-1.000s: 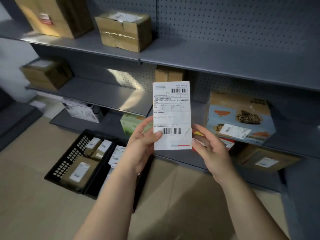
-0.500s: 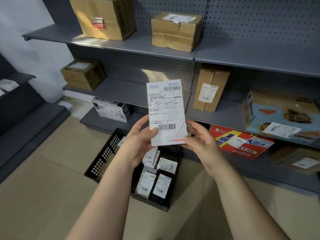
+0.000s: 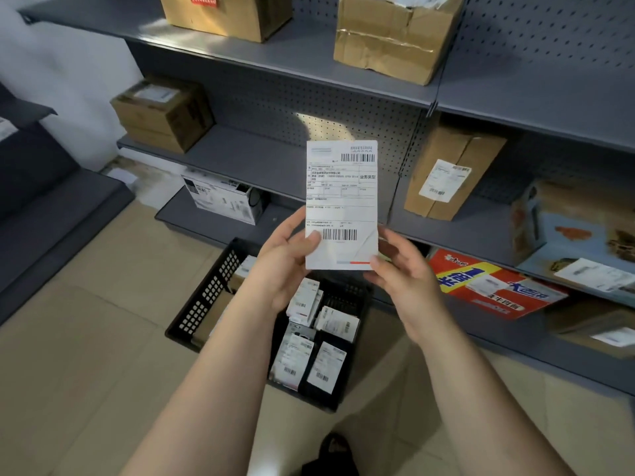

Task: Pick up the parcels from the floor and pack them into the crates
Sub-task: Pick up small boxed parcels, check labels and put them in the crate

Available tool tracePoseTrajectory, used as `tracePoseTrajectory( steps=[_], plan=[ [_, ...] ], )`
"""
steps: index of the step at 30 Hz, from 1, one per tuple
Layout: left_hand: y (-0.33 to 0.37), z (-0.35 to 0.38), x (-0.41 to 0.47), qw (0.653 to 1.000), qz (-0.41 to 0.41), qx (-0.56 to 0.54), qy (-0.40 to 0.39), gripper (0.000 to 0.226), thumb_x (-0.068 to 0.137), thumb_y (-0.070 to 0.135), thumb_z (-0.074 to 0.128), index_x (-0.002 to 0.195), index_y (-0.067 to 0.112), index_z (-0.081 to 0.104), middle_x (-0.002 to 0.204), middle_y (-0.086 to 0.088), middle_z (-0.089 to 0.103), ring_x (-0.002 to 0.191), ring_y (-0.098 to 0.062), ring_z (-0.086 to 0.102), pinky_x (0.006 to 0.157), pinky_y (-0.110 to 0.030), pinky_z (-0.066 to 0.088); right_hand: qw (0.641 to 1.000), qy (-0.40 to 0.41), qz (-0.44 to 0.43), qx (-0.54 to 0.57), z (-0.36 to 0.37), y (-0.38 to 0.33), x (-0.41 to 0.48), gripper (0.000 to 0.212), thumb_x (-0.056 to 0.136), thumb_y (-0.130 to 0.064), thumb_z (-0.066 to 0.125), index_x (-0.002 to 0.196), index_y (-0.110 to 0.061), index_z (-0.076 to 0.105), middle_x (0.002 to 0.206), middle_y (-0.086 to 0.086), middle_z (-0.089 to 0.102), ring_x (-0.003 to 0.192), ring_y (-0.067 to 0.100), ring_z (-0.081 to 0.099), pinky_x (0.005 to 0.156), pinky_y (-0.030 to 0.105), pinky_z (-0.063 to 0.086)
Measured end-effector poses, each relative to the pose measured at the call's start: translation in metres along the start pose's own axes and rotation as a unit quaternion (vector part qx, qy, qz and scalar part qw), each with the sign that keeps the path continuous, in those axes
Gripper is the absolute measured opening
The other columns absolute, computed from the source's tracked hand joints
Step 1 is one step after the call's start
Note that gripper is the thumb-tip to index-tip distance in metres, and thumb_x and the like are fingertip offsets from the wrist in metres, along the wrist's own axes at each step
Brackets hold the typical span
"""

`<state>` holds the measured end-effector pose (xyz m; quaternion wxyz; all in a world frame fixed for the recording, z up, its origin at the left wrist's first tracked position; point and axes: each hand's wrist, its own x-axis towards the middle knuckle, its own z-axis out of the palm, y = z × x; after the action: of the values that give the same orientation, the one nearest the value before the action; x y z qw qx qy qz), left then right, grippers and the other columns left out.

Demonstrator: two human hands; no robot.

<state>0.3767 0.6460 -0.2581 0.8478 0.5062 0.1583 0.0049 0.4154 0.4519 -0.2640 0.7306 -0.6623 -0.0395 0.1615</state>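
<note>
I hold a flat white parcel (image 3: 341,201) with a shipping label and barcodes upright in front of me. My left hand (image 3: 281,266) grips its lower left edge, thumb on the front beside the lower barcode. My right hand (image 3: 405,283) pinches the lower right corner, fingers behind it. Directly below on the floor stand two black slotted crates side by side. The left crate (image 3: 202,304) is partly hidden by my left arm and shows a brown parcel. The right crate (image 3: 323,401) holds several small white-labelled parcels (image 3: 295,359).
Grey metal shelving (image 3: 247,156) runs behind the crates. It carries brown cardboard boxes (image 3: 391,39), a white printed box (image 3: 223,197), a red box (image 3: 491,286) and a blue box (image 3: 577,228). A dark low bench (image 3: 41,207) stands at left. My shoe (image 3: 331,451) shows below.
The view has swung left along the shelving, so the crates now lie under my hands. Both hands still hold the white parcel upright; my right hand has closed onto its corner.
</note>
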Motion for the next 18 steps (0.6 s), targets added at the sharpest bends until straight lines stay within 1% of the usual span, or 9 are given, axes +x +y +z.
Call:
tracePoseTrajectory(
  steps=[2,4,6,8,10,12,15,18],
  plan=[
    [0.004,-0.006,0.013,1.000,0.002,-0.010,-0.005,0.055,0.097,0.002,0.056,0.149,0.016,0.045,0.135,-0.015,0.064,0.124,-0.033,0.062,0.090,-0.039,0.057,1.000,-0.001,0.002,0.003,0.007,0.002,0.015,0.044,0.094,-0.005,0.064,0.118,-0.041,0.059,0.126,-0.005,0.066,0.113,0.012,0.066,0.090,0.031,0.057],
    [0.008,-0.014,0.025,1.000,0.003,-0.018,-0.004,0.056,0.096,0.001,0.057,0.149,0.015,0.045,0.135,-0.018,0.063,0.124,-0.035,0.062,0.087,-0.038,0.058,1.000,0.000,0.004,0.002,0.015,0.004,0.027,0.045,0.094,-0.005,0.064,0.119,-0.042,0.058,0.127,-0.008,0.065,0.114,0.010,0.065,0.094,0.033,0.057],
    [0.010,-0.022,0.034,1.000,-0.001,-0.018,0.001,0.055,0.095,0.000,0.057,0.148,0.014,0.047,0.134,-0.018,0.065,0.123,-0.035,0.063,0.084,-0.037,0.058,1.000,-0.002,0.009,-0.010,0.023,0.007,0.035,0.047,0.095,-0.006,0.063,0.123,-0.042,0.056,0.128,-0.012,0.064,0.114,0.006,0.064,0.099,0.037,0.054],
    [0.012,-0.031,0.044,1.000,-0.011,-0.007,0.001,0.053,0.096,0.001,0.057,0.146,0.015,0.049,0.131,-0.016,0.067,0.120,-0.033,0.065,0.083,-0.035,0.058,0.999,-0.021,0.016,-0.034,0.031,0.010,0.040,0.053,0.095,-0.005,0.062,0.128,-0.045,0.050,0.125,-0.020,0.063,0.115,0.002,0.062,0.103,0.039,0.051],
    [0.013,-0.042,0.057,1.000,-0.026,0.010,-0.009,0.050,0.097,0.001,0.057,0.145,0.015,0.050,0.130,-0.015,0.068,0.119,-0.031,0.066,0.083,-0.035,0.058,0.998,-0.023,0.026,-0.051,0.040,0.016,0.045,0.060,0.095,-0.003,0.061,0.125,-0.052,0.047,0.121,-0.027,0.062,0.115,0.003,0.062,0.106,0.041,0.049],
    [0.010,-0.054,0.069,0.999,-0.041,0.027,-0.024,0.049,0.098,-0.001,0.056,0.144,0.015,0.050,0.129,-0.015,0.068,0.120,-0.032,0.065,0.088,-0.039,0.057,0.998,0.001,0.032,-0.050,0.050,0.025,0.049,0.060,0.095,-0.002,0.061,0.122,-0.054,0.047,0.116,-0.030,0.063,0.118,0.006,0.061,0.107,0.043,0.047],
    [0.001,-0.073,0.086,0.995,-0.073,0.046,-0.058,0.046,0.098,-0.001,0.056,0.141,0.014,0.053,0.129,-0.015,0.068,0.121,-0.033,0.064,0.095,-0.045,0.054,0.997,0.063,0.038,-0.021,0.071,0.043,0.048,0.056,0.097,0.000,0.057,0.126,-0.046,0.046,0.119,-0.025,0.065,0.119,0.008,0.060,0.109,0.042,0.045],
    [-0.007,-0.096,0.099,0.989,-0.102,0.060,-0.085,0.044,0.097,-0.001,0.058,0.138,0.014,0.054,0.128,-0.013,0.069,0.120,-0.031,0.065,0.096,-0.045,0.056,0.992,0.117,0.051,0.015,0.091,0.064,0.042,0.049,0.098,-0.001,0.054,0.132,-0.036,0.045,0.131,-0.010,0.062,0.124,0.013,0.058,0.107,0.038,0.047]
  ],
)
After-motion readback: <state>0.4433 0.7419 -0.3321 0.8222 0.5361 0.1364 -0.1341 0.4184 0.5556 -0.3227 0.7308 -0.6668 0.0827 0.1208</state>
